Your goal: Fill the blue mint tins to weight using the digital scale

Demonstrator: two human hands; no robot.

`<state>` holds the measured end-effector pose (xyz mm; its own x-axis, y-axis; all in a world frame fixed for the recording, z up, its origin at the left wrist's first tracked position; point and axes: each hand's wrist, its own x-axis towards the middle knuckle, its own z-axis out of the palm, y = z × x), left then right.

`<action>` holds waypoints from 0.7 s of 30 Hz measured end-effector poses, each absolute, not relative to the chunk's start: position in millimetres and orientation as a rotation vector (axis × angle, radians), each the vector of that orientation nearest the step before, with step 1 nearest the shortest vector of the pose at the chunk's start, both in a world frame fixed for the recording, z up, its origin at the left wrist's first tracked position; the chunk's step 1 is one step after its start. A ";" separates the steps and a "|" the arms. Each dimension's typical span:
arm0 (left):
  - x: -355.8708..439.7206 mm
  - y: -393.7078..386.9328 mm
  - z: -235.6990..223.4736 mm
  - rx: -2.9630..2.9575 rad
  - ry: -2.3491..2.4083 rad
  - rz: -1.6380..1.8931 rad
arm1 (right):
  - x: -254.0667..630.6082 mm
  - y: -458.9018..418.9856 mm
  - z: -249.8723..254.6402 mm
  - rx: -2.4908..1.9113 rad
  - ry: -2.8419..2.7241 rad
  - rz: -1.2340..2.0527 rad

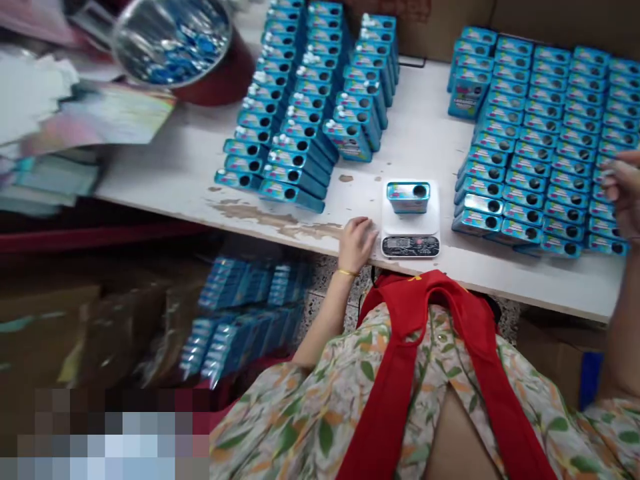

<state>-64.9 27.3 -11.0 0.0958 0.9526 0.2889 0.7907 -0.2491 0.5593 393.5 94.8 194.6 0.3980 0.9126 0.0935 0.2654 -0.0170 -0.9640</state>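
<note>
On the table edge rests my left hand (357, 243), fingers loosely bent and holding nothing, just left of a white digital scale (411, 227). A blue box (409, 199) with a dark round spot on its top stands on the scale, untouched by either hand. At the right edge my right hand (628, 190) is partly cut off by the frame. Its fingertips pinch together above the right block of blue boxes (535, 147); a small whitish bit shows there, too blurred to name.
Rows of blue boxes (300, 120) with small white bits on top stand left of the scale. A metal bowl (233, 60) holds shiny blue packets at the back left. Below the table's left edge lie more blue boxes (245, 320). Cardboard (525, 27) stands behind.
</note>
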 end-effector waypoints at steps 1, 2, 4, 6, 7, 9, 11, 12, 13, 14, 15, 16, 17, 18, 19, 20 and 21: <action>-62.2 25.2 -12.8 2.115 1.744 0.907 | 358.0 96.8 197.9 -1.432 -1.177 0.863; -60.0 23.5 -14.1 2.117 1.751 0.917 | 323.4 98.5 200.3 -1.367 -1.271 0.960; -57.3 21.6 -15.7 2.119 1.759 0.934 | 263.5 103.0 200.7 -1.326 -1.491 1.111; -56.5 21.5 -16.2 2.114 1.751 0.961 | 222.3 109.6 195.2 -1.353 -1.676 1.184; -56.4 21.7 -16.1 2.105 1.745 0.977 | 209.0 113.0 190.8 -1.374 -1.763 1.196; -56.2 22.2 -15.2 2.078 1.734 0.993 | 194.2 119.2 181.2 -1.400 -1.935 1.183; -55.7 22.3 -13.9 2.056 1.729 0.988 | 189.6 123.3 173.3 -1.400 -2.102 1.121; -55.3 22.2 -13.3 2.050 1.726 0.988 | 189.1 124.6 170.8 -1.394 -2.176 1.071; -54.9 22.1 -12.7 2.048 1.724 0.991 | 189.2 125.4 169.4 -1.388 -2.239 1.011; -54.5 22.0 -12.3 2.052 1.722 0.998 | 189.4 125.8 168.9 -1.379 -2.294 0.950; -54.1 21.9 -11.9 2.058 1.723 1.007 | 189.5 126.0 169.1 -1.370 -2.341 0.893; -53.8 21.9 -11.6 2.066 1.726 1.016 | 189.4 126.2 169.9 -1.359 -2.378 0.846; -53.5 21.9 -11.3 2.076 1.729 1.024 | 189.2 126.3 170.9 -1.350 -2.406 0.811; -53.3 21.9 -11.0 2.085 1.733 1.030 | 188.8 126.5 172.0 -1.342 -2.426 0.786; -53.0 21.8 -10.6 2.092 1.737 1.033 | 188.3 126.8 173.1 -1.337 -2.441 0.773; -52.8 21.7 -10.1 2.095 1.739 1.035 | 187.9 127.1 173.9 -1.337 -2.454 0.771; -52.5 21.6 -9.5 2.095 1.741 1.036 | 187.5 127.5 174.5 -1.341 -2.466 0.774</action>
<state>-52.5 21.6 -9.5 0.0457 0.9281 0.3696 0.7678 -0.2693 0.5814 187.5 127.5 174.5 -0.5549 0.8305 -0.0486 0.7092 0.4417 -0.5495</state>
